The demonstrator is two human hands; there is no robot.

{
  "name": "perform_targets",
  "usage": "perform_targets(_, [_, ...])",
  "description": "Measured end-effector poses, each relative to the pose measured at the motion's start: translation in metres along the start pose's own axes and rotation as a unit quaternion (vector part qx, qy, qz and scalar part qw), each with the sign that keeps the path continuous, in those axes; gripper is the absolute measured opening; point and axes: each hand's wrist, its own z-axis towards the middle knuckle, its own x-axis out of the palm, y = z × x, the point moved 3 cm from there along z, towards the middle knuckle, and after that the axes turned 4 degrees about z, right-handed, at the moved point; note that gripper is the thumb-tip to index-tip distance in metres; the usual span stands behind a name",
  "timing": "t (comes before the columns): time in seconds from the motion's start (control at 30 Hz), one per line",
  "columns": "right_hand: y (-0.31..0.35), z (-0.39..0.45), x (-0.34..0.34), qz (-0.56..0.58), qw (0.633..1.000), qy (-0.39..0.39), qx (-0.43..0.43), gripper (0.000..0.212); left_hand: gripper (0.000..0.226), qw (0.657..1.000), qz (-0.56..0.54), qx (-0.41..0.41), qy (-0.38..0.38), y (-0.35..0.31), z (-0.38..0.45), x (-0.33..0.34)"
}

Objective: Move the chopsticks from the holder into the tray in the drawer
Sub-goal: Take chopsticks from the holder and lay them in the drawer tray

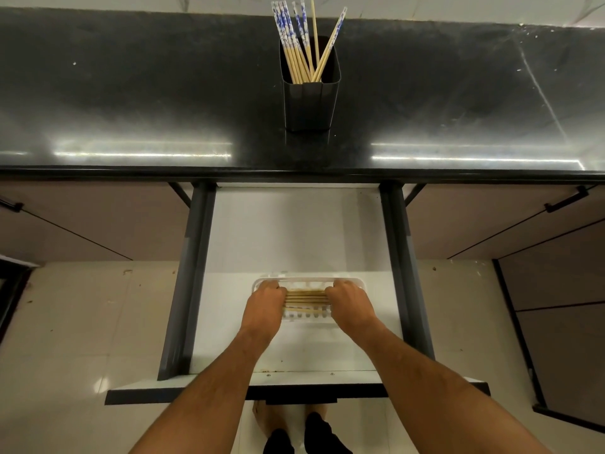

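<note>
Chopsticks in the tray [306, 298]: several lying flat, side by side, long axis left-right across the drawer. Ends hidden under the hands, so can't tell which way the tips point. Left hand [265, 301] and right hand [350, 301] sit palm-down on either end of the bundle, fingers curled over it; can't tell whether they pinch the sticks or just press on them.

Rest of the chopsticks [302, 44] stand in the holder [311, 103], fanned out, patterned ends up.

Tray [307, 283]: white, slotted, near the front of the open drawer [294, 231], which has a white floor and dark side rails. Holder is a dark square cup on a glossy black countertop [131, 93]. Pale tile floor [82, 322] below.

Sticks are plain tan wood; those in the holder carry blue-and-white tops.
</note>
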Motion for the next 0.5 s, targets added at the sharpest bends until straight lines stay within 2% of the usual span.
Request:
perform_targets(0.1, [-0.004,-0.008,-0.009,0.058,0.996,-0.063,0.021,0.028,0.024,0.999,0.018,0.008,-0.037,-0.003,-0.007,-0.008])
perform_targets(0.17, [-0.008,-0.014,-0.019,0.117,0.98,-0.154,0.043,0.018,0.026,0.993,-0.005,0.02,-0.116,0.0,-0.013,-0.014])
perform_targets(0.23, [-0.015,-0.019,-0.029,0.199,0.937,-0.268,0.098,0.011,0.02,0.976,-0.084,-0.02,-0.202,0.006,-0.017,-0.021])
perform_targets(0.3, [-0.023,-0.022,-0.036,0.298,0.872,-0.325,0.212,0.016,0.019,0.945,-0.167,-0.114,-0.256,0.011,-0.018,-0.027])
perform_targets(0.4, [-0.038,-0.022,-0.025,0.431,0.765,-0.28,0.387,0.025,0.018,0.874,-0.265,-0.268,-0.307,0.016,-0.015,-0.03])
perform_targets(0.43, [-0.042,-0.024,-0.02,0.452,0.742,-0.255,0.424,0.027,0.02,0.852,-0.292,-0.317,-0.297,0.019,-0.013,-0.029])
perform_targets(0.5, [-0.044,-0.027,-0.012,0.486,0.715,-0.207,0.457,0.03,0.032,0.824,-0.321,-0.407,-0.228,0.027,-0.01,-0.022])
